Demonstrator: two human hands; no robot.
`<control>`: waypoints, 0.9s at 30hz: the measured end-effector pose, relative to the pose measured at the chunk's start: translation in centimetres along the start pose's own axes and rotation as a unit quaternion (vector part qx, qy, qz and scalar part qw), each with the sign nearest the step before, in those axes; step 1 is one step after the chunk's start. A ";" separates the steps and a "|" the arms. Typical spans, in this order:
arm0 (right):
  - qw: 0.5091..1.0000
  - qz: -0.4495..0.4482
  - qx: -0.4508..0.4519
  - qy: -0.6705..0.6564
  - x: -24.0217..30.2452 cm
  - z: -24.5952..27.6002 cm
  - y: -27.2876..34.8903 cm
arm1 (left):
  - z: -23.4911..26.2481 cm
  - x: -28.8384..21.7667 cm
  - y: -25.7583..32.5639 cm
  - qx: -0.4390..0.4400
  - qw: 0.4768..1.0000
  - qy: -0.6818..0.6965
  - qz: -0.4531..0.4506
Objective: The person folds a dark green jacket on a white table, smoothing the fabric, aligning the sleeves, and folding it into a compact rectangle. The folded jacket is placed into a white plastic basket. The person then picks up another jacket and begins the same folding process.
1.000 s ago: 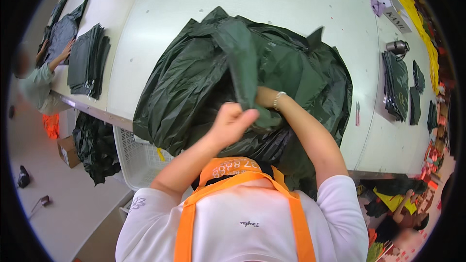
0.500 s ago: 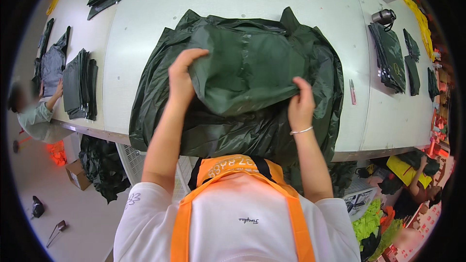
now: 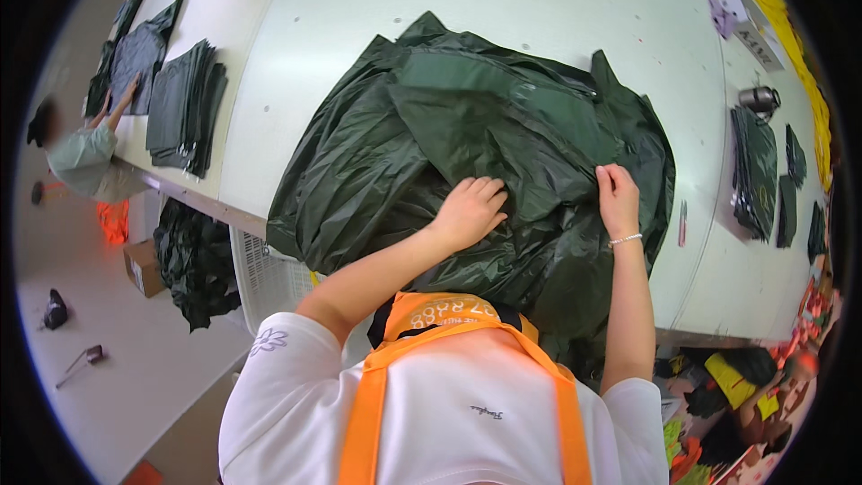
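Observation:
A big heap of dark green shiny fabric pieces [image 3: 431, 153] lies on the white table [image 3: 359, 9] in front of me, hanging over its near edge. My left hand [image 3: 469, 209] presses flat on the top piece near its lower middle, fingers spread. At the piece's right edge my right hand [image 3: 618, 198], with a thin bracelet on the wrist, pinches the fabric between fingers and thumb.
Stacks of dark folded pieces [image 3: 184, 108] lie at the table's left end, where another person [image 3: 81, 157] works. More dark pieces [image 3: 754, 171] and a metal cup [image 3: 759, 101] sit at the right. A white mesh basket [image 3: 265, 278] and dark bags [image 3: 193, 260] stand below the table edge.
The green piece was held up in both hands before; now it lies spread on the heap, my left hand flat on it and my right at its edge.

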State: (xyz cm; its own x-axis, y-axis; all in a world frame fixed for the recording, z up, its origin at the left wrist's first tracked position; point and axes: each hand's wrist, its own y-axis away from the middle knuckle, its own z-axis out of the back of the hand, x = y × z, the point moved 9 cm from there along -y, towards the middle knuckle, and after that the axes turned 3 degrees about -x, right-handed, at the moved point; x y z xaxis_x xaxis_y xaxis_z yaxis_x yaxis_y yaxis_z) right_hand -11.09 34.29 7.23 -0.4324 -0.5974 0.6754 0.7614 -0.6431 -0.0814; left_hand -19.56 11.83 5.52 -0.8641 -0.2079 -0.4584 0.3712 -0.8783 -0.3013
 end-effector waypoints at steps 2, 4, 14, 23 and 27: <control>1.000 0.027 -0.016 0.000 1.0 0.8 -0.9 | -1.4 1.5 1.3 0.013 0.999 0.010 0.035; 0.999 0.019 -0.031 0.011 1.1 1.9 -2.4 | -2.3 2.1 1.8 0.037 0.998 0.013 0.052; 0.993 0.048 -0.097 0.038 -1.4 2.0 -6.3 | -3.2 2.8 2.5 0.053 0.993 0.068 0.084; 0.996 0.011 -0.082 0.032 -1.5 1.1 -6.6 | -2.6 2.6 2.1 -0.021 0.997 0.065 0.030; 0.994 0.030 -0.099 0.043 -2.9 2.3 -6.6 | 3.3 0.1 1.0 -0.125 0.989 0.077 -0.020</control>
State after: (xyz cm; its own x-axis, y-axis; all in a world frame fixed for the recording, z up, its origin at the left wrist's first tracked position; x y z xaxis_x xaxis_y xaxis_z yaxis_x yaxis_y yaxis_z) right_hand -13.76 41.33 7.50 -0.4358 -0.6701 0.6009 0.6810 -0.6820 -0.2666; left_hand -20.41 9.50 7.91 -0.8249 -0.0899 -0.5580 0.4269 -0.7462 -0.5108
